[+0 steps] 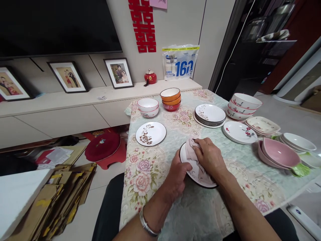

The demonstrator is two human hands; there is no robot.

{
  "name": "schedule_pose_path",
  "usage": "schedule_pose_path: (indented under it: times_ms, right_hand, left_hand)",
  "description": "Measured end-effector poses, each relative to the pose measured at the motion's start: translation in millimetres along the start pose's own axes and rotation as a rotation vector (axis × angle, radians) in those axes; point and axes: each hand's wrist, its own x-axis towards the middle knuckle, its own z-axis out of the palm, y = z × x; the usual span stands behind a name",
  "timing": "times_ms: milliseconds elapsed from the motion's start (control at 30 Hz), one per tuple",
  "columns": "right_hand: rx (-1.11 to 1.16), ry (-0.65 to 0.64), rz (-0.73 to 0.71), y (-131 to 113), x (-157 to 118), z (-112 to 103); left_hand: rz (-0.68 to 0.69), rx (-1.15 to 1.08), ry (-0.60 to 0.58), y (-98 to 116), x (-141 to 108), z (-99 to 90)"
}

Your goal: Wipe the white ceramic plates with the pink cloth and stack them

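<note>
My left hand (177,174) grips the left rim of a white plate (194,173) with a dark edge, thumb on top. The plate is tilted above the near part of the table. My right hand (212,157) is closed on a pale pink cloth (192,150) and presses it against the plate's face. Beyond them, to the left, a single white plate with brown flowers (150,134) lies flat. A stack of similar dark-rimmed plates (210,113) stands further back, and a stack of plates with red flowers (239,132) sits to the right.
Around the flowered tablecloth (142,167) stand white bowls (147,105), orange and red bowls (170,95), large white bowls (244,103), pink bowls (281,152) and small white bowls (298,142). A low cabinet (75,107) runs behind. Flattened cardboard (62,190) and a red stool (104,147) are at left.
</note>
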Motion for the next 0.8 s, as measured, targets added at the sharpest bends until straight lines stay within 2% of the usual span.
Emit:
schedule_pose_path:
  times_ms: [100,200,300,400,533,600,700,800]
  right_hand:
    - [0.052,-0.076,-0.095,-4.8,-0.2,-2.6]
    - [0.256,-0.164,-0.256,-6.8,-0.5,-7.0]
    - [0.42,-0.254,-0.336,-4.3,-0.4,-13.2]
    - [0.442,-0.297,-0.309,3.0,1.0,-16.8]
    - [0.259,-0.182,-0.116,9.9,3.8,-12.3]
    - [0.174,-0.132,-0.072,7.9,4.1,-8.4]
    - [0.18,-0.148,-0.135,0.6,2.9,-6.4]
    - [0.328,-0.232,-0.256,-3.1,1.9,-10.2]
  left_hand:
    - [0.022,0.016,-0.02,-1.0,-1.4,-0.8]
    - [0.048,0.024,-0.061,-1.1,-2.0,-0.6]
    - [0.044,0.031,-0.08,0.1,-1.5,0.1]
    - [0.021,0.03,-0.044,1.5,-0.6,-0.3]
    - [-0.006,0.01,-0.037,2.9,-0.1,-1.5]
    - [-0.011,0.014,-0.037,3.0,-0.5,-1.6]
    - [-0.009,0.018,-0.044,2.1,-1.5,-1.3]
    - [0.024,0.016,-0.092,0.3,-1.8,-1.2]
